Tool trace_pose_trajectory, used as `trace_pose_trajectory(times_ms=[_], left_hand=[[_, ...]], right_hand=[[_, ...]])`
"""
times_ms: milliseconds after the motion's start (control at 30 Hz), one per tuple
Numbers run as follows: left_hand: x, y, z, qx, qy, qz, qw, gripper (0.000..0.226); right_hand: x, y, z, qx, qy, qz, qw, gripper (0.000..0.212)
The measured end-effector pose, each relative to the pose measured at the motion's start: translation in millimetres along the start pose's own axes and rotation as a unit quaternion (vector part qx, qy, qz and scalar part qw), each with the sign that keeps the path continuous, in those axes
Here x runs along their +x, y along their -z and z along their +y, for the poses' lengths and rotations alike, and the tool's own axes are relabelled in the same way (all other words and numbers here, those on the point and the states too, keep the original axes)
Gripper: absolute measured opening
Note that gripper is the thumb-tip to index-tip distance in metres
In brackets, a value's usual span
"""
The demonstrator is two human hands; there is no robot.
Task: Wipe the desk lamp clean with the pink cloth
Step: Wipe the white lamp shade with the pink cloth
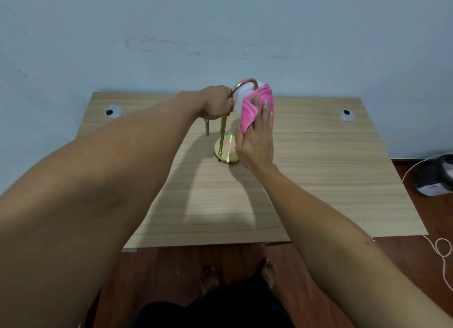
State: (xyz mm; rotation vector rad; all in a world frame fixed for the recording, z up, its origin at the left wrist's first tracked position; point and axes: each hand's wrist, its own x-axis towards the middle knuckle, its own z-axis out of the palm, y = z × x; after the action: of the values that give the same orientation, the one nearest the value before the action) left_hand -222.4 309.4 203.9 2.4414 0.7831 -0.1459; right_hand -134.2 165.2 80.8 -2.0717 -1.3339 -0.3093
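two hands on one brass lamp

nearest, two bare feet [237,275] stand on a dark wooden floor [171,273]. one rectangular desk [318,180] of pale wood-grain laminate carries two round cable grommets [112,111], one near each far corner. one desk lamp [226,141] stands upright near the desk's middle: a round, shiny brass base, a slim brass stem curving over in a hook, and a smooth white shade. the left hand [215,104] is curled round the stem just below the curve. the right hand [257,136], fingers straight and together, presses one folded pink cloth [253,107], soft and fuzzy, flat against the shade. beyond is a plain pale blue wall [220,33]. on the floor at right lies one thin looped cord [442,250].
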Motion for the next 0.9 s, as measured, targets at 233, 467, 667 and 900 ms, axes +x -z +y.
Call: trace_pose_trajectory(times_ms=[233, 467, 667, 900], left_hand=[[0, 1, 1, 0.021, -0.023, 0.006, 0.999, 0.031], [-1, 2, 3, 0.017, -0.012, 0.002, 1.0, 0.034], [-1, 3, 1, 0.004, -0.003, -0.006, 1.0, 0.03], [-4, 2, 1, -0.002, 0.005, -0.007, 1.0, 0.032]], right_hand=[[42, 1, 18, -0.242, 0.261, -0.073, 0.932, 0.057], [17, 7, 51, -0.328, 0.347, -0.151, 0.865, 0.062], [0, 25, 87, -0.291, 0.326, -0.198, 0.877, 0.062], [0, 55, 98, 0.07, -0.327, -0.127, 0.934, 0.051]])
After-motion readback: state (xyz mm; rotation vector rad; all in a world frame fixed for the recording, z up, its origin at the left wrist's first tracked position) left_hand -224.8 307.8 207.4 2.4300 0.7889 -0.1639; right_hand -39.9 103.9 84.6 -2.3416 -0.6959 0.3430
